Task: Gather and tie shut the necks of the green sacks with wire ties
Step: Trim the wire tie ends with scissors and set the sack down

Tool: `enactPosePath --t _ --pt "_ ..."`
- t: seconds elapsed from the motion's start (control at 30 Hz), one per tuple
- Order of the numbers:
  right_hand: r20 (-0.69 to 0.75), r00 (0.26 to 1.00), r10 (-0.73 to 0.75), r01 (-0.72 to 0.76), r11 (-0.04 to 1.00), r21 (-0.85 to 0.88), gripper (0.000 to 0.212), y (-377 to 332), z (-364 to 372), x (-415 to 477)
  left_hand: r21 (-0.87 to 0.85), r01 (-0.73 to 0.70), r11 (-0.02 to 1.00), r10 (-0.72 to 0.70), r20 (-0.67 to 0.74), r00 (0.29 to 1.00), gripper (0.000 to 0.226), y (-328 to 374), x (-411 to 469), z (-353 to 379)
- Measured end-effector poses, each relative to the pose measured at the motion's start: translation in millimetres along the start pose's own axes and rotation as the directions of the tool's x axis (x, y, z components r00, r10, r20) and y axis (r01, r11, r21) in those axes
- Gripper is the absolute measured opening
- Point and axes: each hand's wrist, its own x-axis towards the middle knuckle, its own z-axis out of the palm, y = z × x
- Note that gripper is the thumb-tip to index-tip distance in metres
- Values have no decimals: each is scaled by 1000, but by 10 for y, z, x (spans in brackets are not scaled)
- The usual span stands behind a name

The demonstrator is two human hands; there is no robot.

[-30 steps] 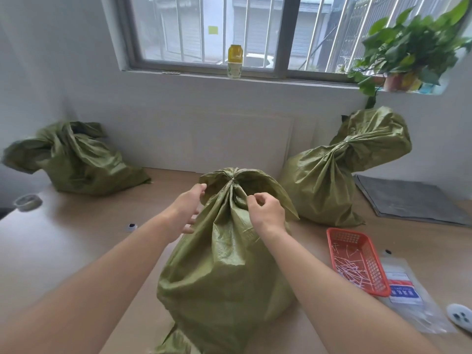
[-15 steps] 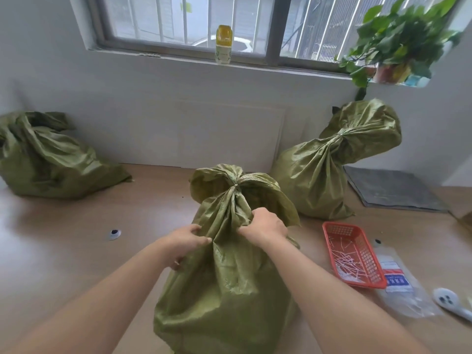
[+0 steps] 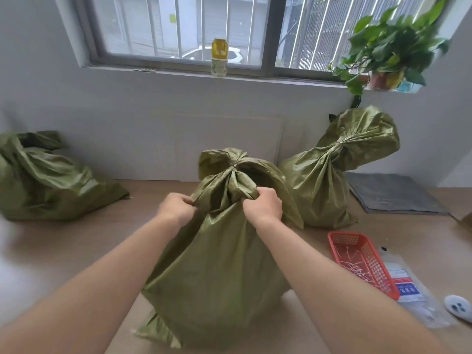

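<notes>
The middle sack stands on the table right in front of you. Its neck is bunched tight near the top, and the cloth opens out above the pinch. A tiny pale bit shows at that pinch, too small to tell what it is.

Your left hand grips a fold of cloth on the left side of the middle sack, just under the neck. Your right hand grips a fold on the right side at the same height. The fingers of both hands are curled into the cloth.

Behind the middle sack and to its right stands a second sack with its neck tied. Far to the left of the middle sack a third sack slumps by the wall with its top loose.

To the right of the middle sack lies a red basket with thin pale wire ties in it. Past the basket lies a clear plastic bag. A grey mat lies further back on that side.

Up behind the middle sack, a yellow bottle stands on the window sill, and a green plant sits to its right.
</notes>
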Motion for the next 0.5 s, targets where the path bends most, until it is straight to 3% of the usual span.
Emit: enactPosePath --t 0.2,0.37,0.5 --pt "-60 996 -68 79 974 210 11 -276 -7 596 -243 -62 968 10 -210 978 20 581 463 38" --pt "-26 994 -102 104 899 425 9 -302 34 1314 -413 -179 893 63 -281 958 3 1086 1025 149" --pt "32 991 -128 81 783 616 9 -260 73 1907 -436 -246 866 146 -251 957 14 1392 1543 315"
